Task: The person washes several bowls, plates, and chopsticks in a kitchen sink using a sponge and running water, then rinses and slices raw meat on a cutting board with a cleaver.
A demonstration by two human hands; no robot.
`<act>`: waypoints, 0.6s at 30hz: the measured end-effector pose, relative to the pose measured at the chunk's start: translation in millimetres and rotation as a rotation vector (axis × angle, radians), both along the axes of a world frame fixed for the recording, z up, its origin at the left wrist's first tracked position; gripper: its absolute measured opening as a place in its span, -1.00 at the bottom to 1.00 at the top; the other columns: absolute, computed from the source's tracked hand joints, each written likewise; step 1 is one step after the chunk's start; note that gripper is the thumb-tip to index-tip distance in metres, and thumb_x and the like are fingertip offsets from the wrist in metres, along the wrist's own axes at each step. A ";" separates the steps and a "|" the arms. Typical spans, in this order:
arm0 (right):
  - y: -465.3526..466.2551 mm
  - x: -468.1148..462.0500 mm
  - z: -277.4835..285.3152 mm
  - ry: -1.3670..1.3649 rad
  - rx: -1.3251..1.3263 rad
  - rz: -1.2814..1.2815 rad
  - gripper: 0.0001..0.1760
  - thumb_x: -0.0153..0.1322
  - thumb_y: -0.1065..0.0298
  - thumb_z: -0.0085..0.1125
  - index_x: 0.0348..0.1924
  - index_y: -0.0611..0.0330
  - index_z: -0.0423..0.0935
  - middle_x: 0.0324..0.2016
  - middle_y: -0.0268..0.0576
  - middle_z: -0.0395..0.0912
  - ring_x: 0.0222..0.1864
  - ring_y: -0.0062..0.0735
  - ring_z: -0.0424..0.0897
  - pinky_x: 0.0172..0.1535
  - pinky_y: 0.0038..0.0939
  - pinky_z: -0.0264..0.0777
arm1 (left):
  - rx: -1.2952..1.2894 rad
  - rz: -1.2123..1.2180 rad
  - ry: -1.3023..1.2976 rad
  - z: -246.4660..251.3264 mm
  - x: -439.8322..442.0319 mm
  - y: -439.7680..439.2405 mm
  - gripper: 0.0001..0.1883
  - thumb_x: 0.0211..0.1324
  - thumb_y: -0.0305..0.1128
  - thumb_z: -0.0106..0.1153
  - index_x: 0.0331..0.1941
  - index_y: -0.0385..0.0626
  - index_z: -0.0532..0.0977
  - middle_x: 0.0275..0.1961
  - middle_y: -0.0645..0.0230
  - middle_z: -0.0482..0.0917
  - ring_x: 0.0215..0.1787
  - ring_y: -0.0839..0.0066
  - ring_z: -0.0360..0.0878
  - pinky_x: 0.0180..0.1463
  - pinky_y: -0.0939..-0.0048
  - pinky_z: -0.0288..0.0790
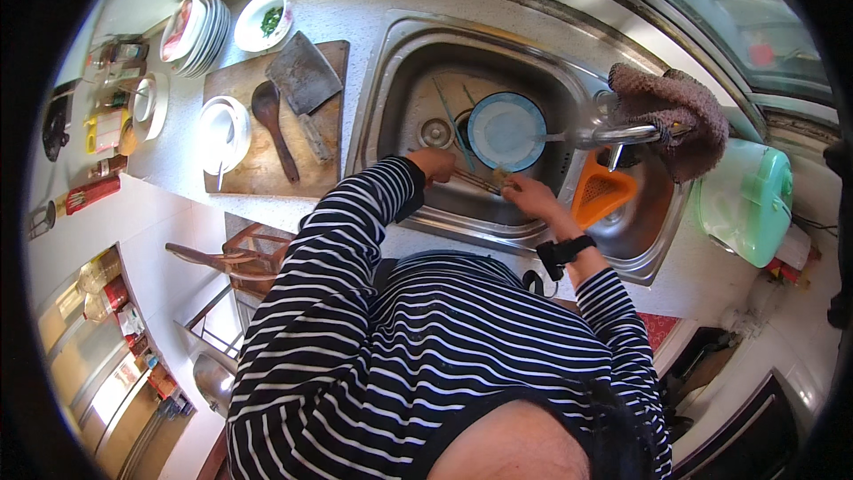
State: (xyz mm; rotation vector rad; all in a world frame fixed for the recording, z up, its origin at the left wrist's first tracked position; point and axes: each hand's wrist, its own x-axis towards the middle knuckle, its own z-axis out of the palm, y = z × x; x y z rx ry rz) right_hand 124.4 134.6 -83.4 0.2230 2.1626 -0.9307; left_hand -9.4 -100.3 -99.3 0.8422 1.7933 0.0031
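Note:
Over the near side of the steel sink basin [386, 113], my left hand [433, 165] grips thin brown chopsticks [474, 180] by one end. Their other end meets my right hand [530, 197], whose fingers pinch a small yellowish scrubbing pad [500, 175] against them. Just beyond the pad, a blue-rimmed plate [508, 130] lies in the basin under the faucet [616, 137], and water appears to run onto it. More thin chopsticks [453, 117] rest on the basin floor by the drain strainer [435, 133]. A dark round rim shows partly behind the plate.
An orange strainer basket [603, 187] sits at the smaller right basin. A brown towel [666, 113] hangs over the faucet. Left of the sink, a wooden cutting board [266, 127] carries a cleaver [305, 73], a wooden spoon [270, 113] and white bowls [223, 137]. Stacked dishes [206, 37] stand behind.

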 end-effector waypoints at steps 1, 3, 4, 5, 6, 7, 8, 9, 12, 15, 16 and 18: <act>-1.9 -3.9 -2.9 -0.075 0.057 0.050 -0.44 0.40 -0.08 -0.02 0.11 0.11 0.45 -0.01 0.14 0.53 0.07 0.06 0.50 0.11 -0.13 0.34 | 0.065 -0.038 0.040 -12.6 3.3 -3.2 -0.68 0.15 -0.34 0.12 -0.05 -0.26 0.44 -0.31 -0.01 0.63 -0.36 0.16 0.66 -0.40 0.14 0.53; -7.3 -12.5 -7.3 -0.174 0.101 0.151 -0.42 0.41 -0.10 -0.05 0.10 0.15 0.45 0.02 0.16 0.52 0.10 0.07 0.49 0.13 -0.12 0.33 | 0.319 -0.207 0.293 -29.4 11.9 -11.2 -0.87 0.11 -0.46 0.14 -0.26 -0.20 0.48 -0.45 0.06 0.58 -0.51 0.21 0.60 -0.51 0.17 0.45; -9.5 -15.7 -8.3 -0.199 0.139 0.136 -0.39 0.41 -0.13 -0.07 0.11 0.17 0.43 0.00 0.15 0.53 0.08 0.07 0.50 0.12 -0.13 0.34 | 0.278 -0.281 0.342 -35.1 15.7 -9.5 -0.93 0.10 -0.48 0.13 -0.33 -0.18 0.49 -0.49 0.09 0.56 -0.53 0.24 0.58 -0.53 0.20 0.42; -11.8 -18.5 -9.0 -0.223 0.177 0.122 -0.36 0.42 -0.16 -0.09 0.12 0.20 0.40 -0.02 0.15 0.54 0.06 0.07 0.51 0.11 -0.14 0.35 | 0.245 -0.364 0.395 -39.1 15.6 -7.7 -0.99 0.09 -0.50 0.13 -0.40 -0.16 0.50 -0.53 0.12 0.54 -0.56 0.27 0.56 -0.55 0.22 0.40; -13.1 -21.9 -9.5 -0.250 0.227 0.101 -0.33 0.42 -0.19 -0.12 0.13 0.23 0.38 -0.04 0.14 0.56 0.04 0.07 0.53 0.10 -0.15 0.36 | 0.237 -0.543 0.504 -41.3 16.7 -5.5 -0.84 0.10 -0.50 0.13 -0.58 -0.11 0.49 -0.63 0.23 0.48 -0.62 0.33 0.48 -0.60 0.28 0.32; -14.1 -25.1 -10.1 -0.270 0.236 0.126 -0.30 0.42 -0.20 -0.12 0.15 0.26 0.34 -0.02 0.16 0.54 0.05 0.08 0.52 0.10 -0.14 0.35 | 0.248 -0.583 0.499 -42.7 14.5 -3.3 -0.81 0.10 -0.50 0.13 -0.61 -0.09 0.49 -0.65 0.26 0.47 -0.62 0.35 0.48 -0.61 0.29 0.31; -14.4 -27.6 -11.2 -0.296 0.255 0.147 -0.27 0.42 -0.21 -0.12 0.17 0.29 0.31 0.00 0.17 0.53 0.06 0.09 0.51 0.11 -0.12 0.34 | 0.256 -0.636 0.488 -43.3 13.5 -0.9 -0.79 0.10 -0.50 0.12 -0.64 -0.08 0.48 -0.67 0.29 0.45 -0.62 0.38 0.47 -0.62 0.30 0.29; -15.2 -29.8 -13.2 -0.341 0.285 0.174 -0.24 0.42 -0.22 -0.12 0.19 0.32 0.27 0.02 0.19 0.51 0.08 0.10 0.50 0.12 -0.11 0.34 | 0.267 -0.691 0.483 -44.0 11.9 0.6 -0.76 0.10 -0.51 0.12 -0.67 -0.07 0.48 -0.69 0.32 0.43 -0.62 0.40 0.46 -0.62 0.31 0.27; -14.6 -32.1 -24.3 -0.427 0.226 0.202 -0.19 0.40 -0.23 -0.08 0.25 0.31 0.22 0.12 0.20 0.43 0.14 0.11 0.46 0.16 -0.12 0.31 | 0.268 -0.724 0.440 -47.6 8.3 0.2 -0.79 0.07 -0.48 0.15 -0.66 -0.04 0.52 -0.66 0.35 0.45 -0.61 0.42 0.46 -0.65 0.31 0.20; -19.4 -27.3 -43.7 -0.362 0.228 0.163 -0.22 0.41 -0.19 -0.07 0.23 0.34 0.29 0.14 0.18 0.42 0.15 0.12 0.45 0.17 -0.10 0.33 | 0.224 -0.703 0.418 -53.7 5.5 -1.6 -0.91 0.06 -0.44 0.16 -0.46 -0.08 0.63 -0.43 0.25 0.61 -0.42 0.28 0.59 -0.44 0.21 0.40; -20.9 -24.8 -50.0 -0.334 0.242 0.137 -0.24 0.42 -0.17 -0.07 0.22 0.36 0.32 0.15 0.17 0.42 0.15 0.12 0.45 0.17 -0.09 0.33 | 0.193 -0.698 0.397 -55.1 3.4 -0.5 -0.87 0.06 -0.42 0.16 -0.37 -0.11 0.67 -0.33 0.21 0.68 -0.33 0.22 0.65 -0.33 0.16 0.50; -23.4 -27.1 -62.0 -0.358 0.133 0.168 -0.20 0.40 -0.18 -0.03 0.26 0.36 0.25 0.09 0.19 0.47 0.10 0.13 0.49 0.12 -0.10 0.37 | 0.173 -0.489 0.381 -56.2 -5.9 7.2 -0.88 0.05 -0.40 0.15 -0.44 -0.11 0.66 -0.36 0.19 0.67 -0.33 0.20 0.66 -0.33 0.16 0.50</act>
